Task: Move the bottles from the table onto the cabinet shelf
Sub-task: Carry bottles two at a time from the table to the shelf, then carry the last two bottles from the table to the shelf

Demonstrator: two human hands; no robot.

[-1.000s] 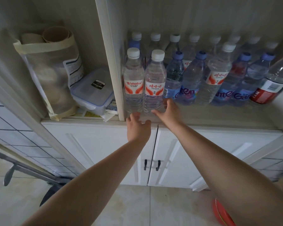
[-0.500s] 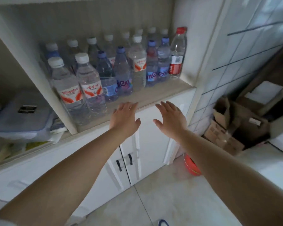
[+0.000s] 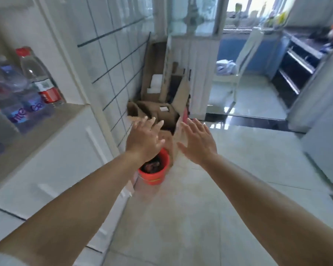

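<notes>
The cabinet shelf (image 3: 69,112) lies at the far left, and several water bottles stand on it. A clear bottle with a red cap and red label (image 3: 39,77) is the rightmost; blue-labelled bottles (image 3: 21,110) stand beside it, blurred. My left hand (image 3: 144,139) and my right hand (image 3: 197,143) are stretched out in front of me over the floor, to the right of the shelf. Both are empty with fingers spread. No table is in view.
A red bucket (image 3: 154,172) stands on the floor below my left hand, beside the white cabinet doors (image 3: 52,162). Cardboard boxes (image 3: 158,106) are stacked against the tiled wall. Beyond a dark threshold is a kitchen with a white chair (image 3: 236,73).
My view has swung right, away from the shelf, which has slid to the left edge. Both hands have come off the shelf front and now hover empty over the floor.
</notes>
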